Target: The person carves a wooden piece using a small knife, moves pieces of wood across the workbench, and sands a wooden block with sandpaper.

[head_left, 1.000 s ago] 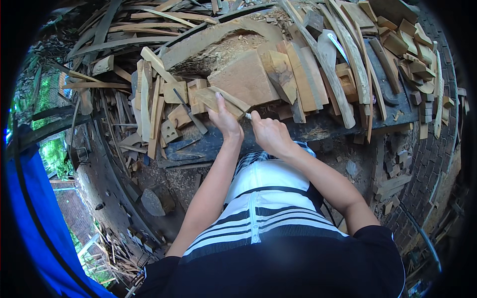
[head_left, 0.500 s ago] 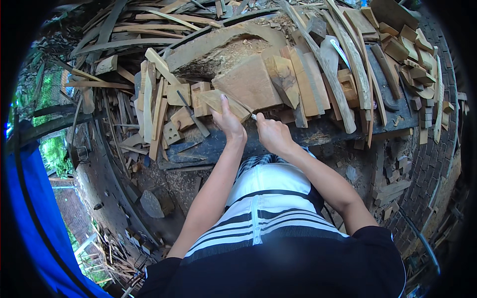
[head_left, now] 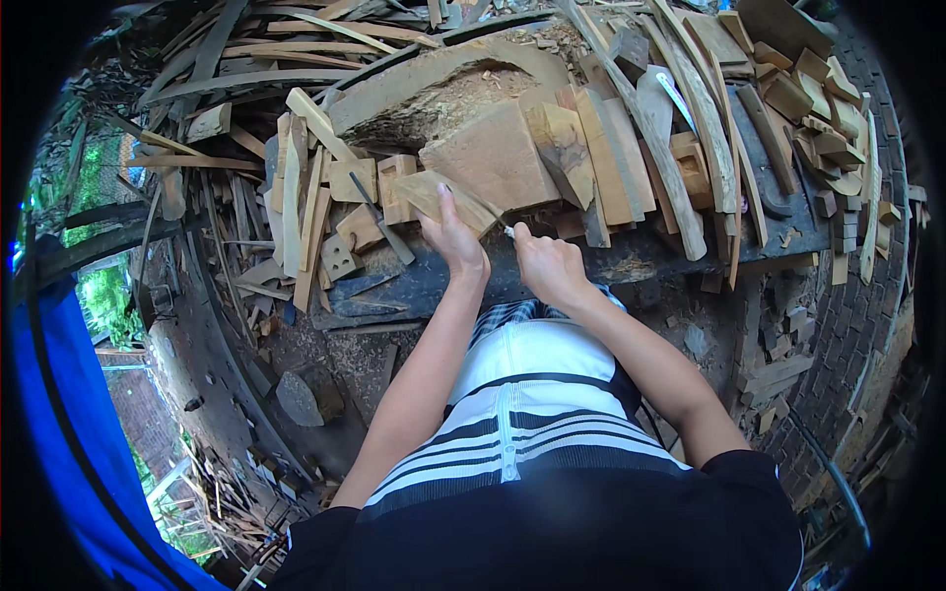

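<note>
A flat, light-brown wood piece (head_left: pixel 475 209) is held up over the near edge of the bench, tilted. My left hand (head_left: pixel 456 239) grips it from its near side, thumb lying along the upper face. My right hand (head_left: pixel 549 264) is closed around a small thin tool (head_left: pixel 509 231) with a pale end. The tool's narrow dark part meets the right end of the wood piece; its exact kind is too small to tell. Just behind the held piece rests a large reddish-brown wood slab (head_left: pixel 493 163). Left of my left hand lies a flat grey chisel-like tool (head_left: pixel 396 244).
A dark bench (head_left: pixel 591 268) crosses in front of me, with several blocks and boards on it. A block with drilled holes (head_left: pixel 340 258) sits at its left. Long wood strips (head_left: pixel 680 197) lean at the right. Offcuts (head_left: pixel 823 128) are heaped far right, and a blue tarp (head_left: pixel 59 414) hangs left.
The wood piece has tilted slightly in my left hand, showing more of its near edge. My right hand has shifted a little to the right with the small tool.
</note>
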A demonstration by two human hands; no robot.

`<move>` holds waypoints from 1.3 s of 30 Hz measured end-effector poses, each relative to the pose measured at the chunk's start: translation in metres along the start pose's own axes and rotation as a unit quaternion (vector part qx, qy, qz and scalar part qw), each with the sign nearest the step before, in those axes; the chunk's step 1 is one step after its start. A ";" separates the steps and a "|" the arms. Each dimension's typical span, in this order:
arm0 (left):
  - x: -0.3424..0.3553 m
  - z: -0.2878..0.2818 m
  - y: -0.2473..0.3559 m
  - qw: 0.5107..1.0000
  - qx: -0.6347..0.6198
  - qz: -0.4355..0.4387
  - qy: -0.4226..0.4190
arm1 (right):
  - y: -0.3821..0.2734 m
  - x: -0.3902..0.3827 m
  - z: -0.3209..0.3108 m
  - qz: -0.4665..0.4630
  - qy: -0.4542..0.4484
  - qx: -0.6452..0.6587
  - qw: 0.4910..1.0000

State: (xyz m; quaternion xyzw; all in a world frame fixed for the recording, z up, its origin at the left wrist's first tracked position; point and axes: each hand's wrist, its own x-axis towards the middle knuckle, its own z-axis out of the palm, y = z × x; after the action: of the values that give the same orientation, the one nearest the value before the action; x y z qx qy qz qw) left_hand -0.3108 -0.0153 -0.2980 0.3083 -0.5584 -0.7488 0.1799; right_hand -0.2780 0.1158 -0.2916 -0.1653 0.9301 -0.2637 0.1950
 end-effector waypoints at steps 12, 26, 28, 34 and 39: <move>0.008 -0.001 -0.005 1.000 -0.025 0.004 -0.011 | 0.018 0.018 0.019 0.029 0.000 0.001 1.000; -0.002 -0.037 0.063 0.880 -0.281 -0.328 -0.199 | -0.010 0.024 -0.016 0.240 -0.069 0.715 0.653; -0.030 -0.030 0.062 0.926 -0.245 -0.196 -0.209 | -0.018 0.030 -0.018 0.235 -0.061 0.728 0.641; -0.005 -0.022 0.016 0.995 0.067 -0.076 -0.017 | -0.027 0.033 -0.026 0.220 -0.078 0.667 0.708; 0.024 -0.022 0.007 0.989 -0.099 -0.091 0.067 | -0.006 0.021 -0.013 0.040 -0.024 0.302 0.952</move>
State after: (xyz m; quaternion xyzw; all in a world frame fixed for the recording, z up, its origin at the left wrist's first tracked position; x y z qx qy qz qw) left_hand -0.3152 -0.0483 -0.3015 0.3879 -0.4383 -0.7911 0.1777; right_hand -0.3004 0.1079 -0.2840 -0.0678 0.8076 -0.5207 0.2684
